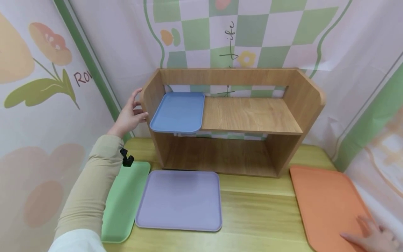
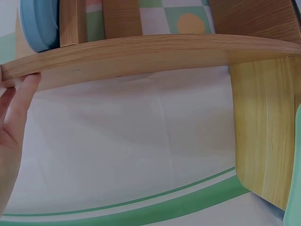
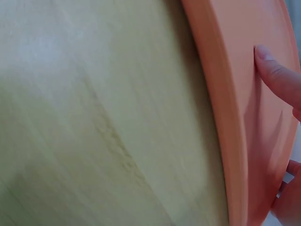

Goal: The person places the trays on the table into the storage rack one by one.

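In the head view my left hand (image 1: 129, 117) is at the left side panel of a wooden two-level shelf (image 1: 242, 77), its fingertips on the panel's front edge and outer face. The left wrist view shows one finger (image 2: 22, 108) stretched against that panel. A blue tray (image 1: 179, 112) lies on the left of the upper board, its front edge slightly overhanging. At the lower right, my right hand (image 1: 374, 236) reaches over the right edge of an orange tray (image 1: 327, 203) with thumb and index finger spread. In the right wrist view, the thumb (image 3: 277, 77) is over the tray's surface.
A purple tray (image 1: 179, 201) lies on the wooden table (image 1: 258, 217) before the shelf. Left of it is a green tray (image 1: 121, 203), partly hidden by my left forearm. Patterned fabric (image 1: 107, 31) hangs behind and at both sides.
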Action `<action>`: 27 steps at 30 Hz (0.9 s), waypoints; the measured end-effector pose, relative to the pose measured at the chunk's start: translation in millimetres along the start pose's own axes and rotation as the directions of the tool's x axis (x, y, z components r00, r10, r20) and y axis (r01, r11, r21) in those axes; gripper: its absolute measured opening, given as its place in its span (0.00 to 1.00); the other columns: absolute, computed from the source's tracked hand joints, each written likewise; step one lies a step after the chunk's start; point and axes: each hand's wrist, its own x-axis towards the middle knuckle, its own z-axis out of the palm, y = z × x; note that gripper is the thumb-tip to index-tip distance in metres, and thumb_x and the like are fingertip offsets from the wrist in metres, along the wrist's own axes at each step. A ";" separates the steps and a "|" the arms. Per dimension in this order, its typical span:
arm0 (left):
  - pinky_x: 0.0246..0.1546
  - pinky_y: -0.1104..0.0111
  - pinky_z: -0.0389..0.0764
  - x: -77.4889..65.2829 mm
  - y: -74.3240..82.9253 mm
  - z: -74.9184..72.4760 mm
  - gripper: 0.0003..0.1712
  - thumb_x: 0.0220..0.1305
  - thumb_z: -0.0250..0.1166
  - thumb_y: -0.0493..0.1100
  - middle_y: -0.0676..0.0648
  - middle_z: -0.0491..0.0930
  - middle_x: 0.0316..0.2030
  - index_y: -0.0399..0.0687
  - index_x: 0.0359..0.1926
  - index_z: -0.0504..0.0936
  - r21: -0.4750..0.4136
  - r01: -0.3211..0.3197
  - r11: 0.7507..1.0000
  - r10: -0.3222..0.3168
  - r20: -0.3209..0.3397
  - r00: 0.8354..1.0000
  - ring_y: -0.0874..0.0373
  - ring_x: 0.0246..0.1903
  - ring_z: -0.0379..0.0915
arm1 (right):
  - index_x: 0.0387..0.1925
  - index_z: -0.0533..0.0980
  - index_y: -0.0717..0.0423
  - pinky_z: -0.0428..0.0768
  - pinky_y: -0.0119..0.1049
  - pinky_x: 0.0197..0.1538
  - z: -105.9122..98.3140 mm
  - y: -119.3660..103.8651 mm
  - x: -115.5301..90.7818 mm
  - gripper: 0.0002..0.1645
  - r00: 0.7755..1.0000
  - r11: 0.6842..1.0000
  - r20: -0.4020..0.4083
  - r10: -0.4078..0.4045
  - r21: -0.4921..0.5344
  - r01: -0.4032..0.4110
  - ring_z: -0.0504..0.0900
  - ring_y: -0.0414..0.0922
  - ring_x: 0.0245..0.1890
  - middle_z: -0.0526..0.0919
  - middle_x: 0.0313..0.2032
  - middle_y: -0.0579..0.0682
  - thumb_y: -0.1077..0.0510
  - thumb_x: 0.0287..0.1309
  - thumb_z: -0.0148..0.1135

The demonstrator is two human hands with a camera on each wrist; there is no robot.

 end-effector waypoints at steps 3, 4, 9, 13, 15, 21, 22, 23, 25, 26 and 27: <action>0.50 0.48 0.79 0.3 0.2 0.4 0.51 0.65 0.55 0.28 0.32 0.61 0.63 0.79 0.71 0.41 -0.002 -0.002 1.000 0.002 0.002 1.000 0.35 0.59 0.67 | 0.68 0.44 0.64 0.55 0.74 0.50 -0.7 -3.4 -1.7 0.68 0.999 1.000 0.035 0.024 -0.012 -0.024 0.47 0.84 0.52 0.43 0.51 0.91 0.25 0.43 0.62; 0.50 0.48 0.79 0.3 0.6 0.6 0.51 0.65 0.55 0.28 0.33 0.61 0.62 0.80 0.71 0.41 0.001 -0.002 1.000 0.002 0.000 1.000 0.36 0.59 0.67 | 0.68 0.45 0.64 0.56 0.74 0.50 -1.0 -4.3 -2.3 0.68 0.999 1.000 0.042 0.029 -0.011 -0.028 0.47 0.83 0.52 0.42 0.52 0.91 0.25 0.43 0.62; 0.50 0.49 0.80 0.5 1.3 0.5 0.51 0.65 0.55 0.28 0.33 0.62 0.62 0.83 0.70 0.41 0.010 -0.002 1.000 0.002 -0.008 1.000 0.36 0.59 0.68 | 0.66 0.47 0.66 0.58 0.73 0.50 -2.8 -9.8 -2.9 0.65 0.997 1.000 0.070 0.024 -0.011 -0.023 0.47 0.84 0.52 0.42 0.53 0.89 0.26 0.44 0.61; 0.50 0.49 0.80 0.8 1.0 0.3 0.51 0.65 0.55 0.28 0.33 0.62 0.62 0.83 0.70 0.41 0.013 0.001 1.000 -0.001 -0.009 1.000 0.36 0.59 0.68 | 0.65 0.47 0.66 0.58 0.73 0.49 -3.5 -15.5 -1.0 0.64 0.996 1.000 0.087 -0.021 -0.006 0.022 0.46 0.85 0.52 0.43 0.54 0.87 0.26 0.46 0.60; 0.50 0.49 0.80 1.1 0.7 0.0 0.51 0.65 0.55 0.29 0.33 0.62 0.63 0.83 0.70 0.41 0.013 0.005 1.000 -0.005 -0.010 1.000 0.36 0.59 0.68 | 0.64 0.46 0.68 0.56 0.74 0.49 -3.6 -19.1 1.1 0.63 0.993 0.998 0.105 -0.058 0.010 0.057 0.43 0.86 0.52 0.42 0.54 0.87 0.26 0.48 0.59; 0.51 0.48 0.79 1.3 -1.0 -1.2 0.52 0.65 0.55 0.29 0.33 0.61 0.63 0.84 0.70 0.40 0.013 0.013 1.000 -0.013 -0.012 1.000 0.36 0.60 0.67 | 0.60 0.50 0.72 0.53 0.72 0.45 -2.1 -40.2 -7.7 0.57 0.976 0.975 0.007 -0.218 0.046 0.218 0.41 0.86 0.51 0.44 0.50 0.91 0.30 0.52 0.59; 0.51 0.48 0.79 1.2 -1.3 -1.1 0.52 0.65 0.55 0.29 0.32 0.61 0.63 0.84 0.70 0.40 0.012 0.013 1.000 -0.013 -0.010 1.000 0.36 0.60 0.67 | 0.59 0.51 0.72 0.53 0.71 0.44 -1.1 -43.1 -9.3 0.56 0.970 0.969 -0.020 -0.243 0.041 0.244 0.42 0.86 0.50 0.45 0.49 0.91 0.31 0.52 0.59; 0.51 0.48 0.79 0.8 -1.4 -1.1 0.52 0.65 0.55 0.29 0.32 0.61 0.63 0.84 0.70 0.40 0.013 0.015 1.000 -0.015 -0.009 1.000 0.36 0.60 0.66 | 0.59 0.52 0.71 0.52 0.70 0.43 0.5 -44.7 -9.6 0.55 0.962 0.961 -0.045 -0.270 0.038 0.272 0.43 0.85 0.50 0.45 0.49 0.92 0.31 0.52 0.60; 0.51 0.49 0.79 0.6 -2.0 -1.1 0.52 0.65 0.55 0.29 0.32 0.61 0.64 0.84 0.70 0.40 0.015 0.017 1.000 -0.017 -0.010 1.000 0.36 0.60 0.67 | 0.60 0.52 0.71 0.51 0.69 0.43 1.3 -48.0 -8.9 0.55 0.958 0.958 -0.035 -0.283 0.044 0.285 0.42 0.85 0.50 0.44 0.49 0.92 0.31 0.53 0.59; 0.51 0.49 0.79 0.5 -2.4 -1.2 0.52 0.65 0.55 0.29 0.32 0.61 0.64 0.83 0.70 0.40 0.016 0.017 1.000 -0.017 -0.011 1.000 0.36 0.60 0.67 | 0.60 0.51 0.71 0.51 0.69 0.43 1.1 -49.3 -8.4 0.55 0.958 0.957 -0.020 -0.285 0.045 0.286 0.42 0.85 0.50 0.44 0.49 0.92 0.31 0.53 0.58; 0.51 0.49 0.79 0.3 -2.4 -1.1 0.52 0.65 0.55 0.28 0.32 0.61 0.63 0.83 0.70 0.40 0.016 0.018 1.000 -0.017 -0.013 1.000 0.36 0.59 0.67 | 0.60 0.51 0.71 0.50 0.70 0.43 1.0 -50.2 -7.4 0.56 0.959 0.958 -0.007 -0.282 0.047 0.282 0.42 0.85 0.50 0.44 0.49 0.92 0.30 0.53 0.58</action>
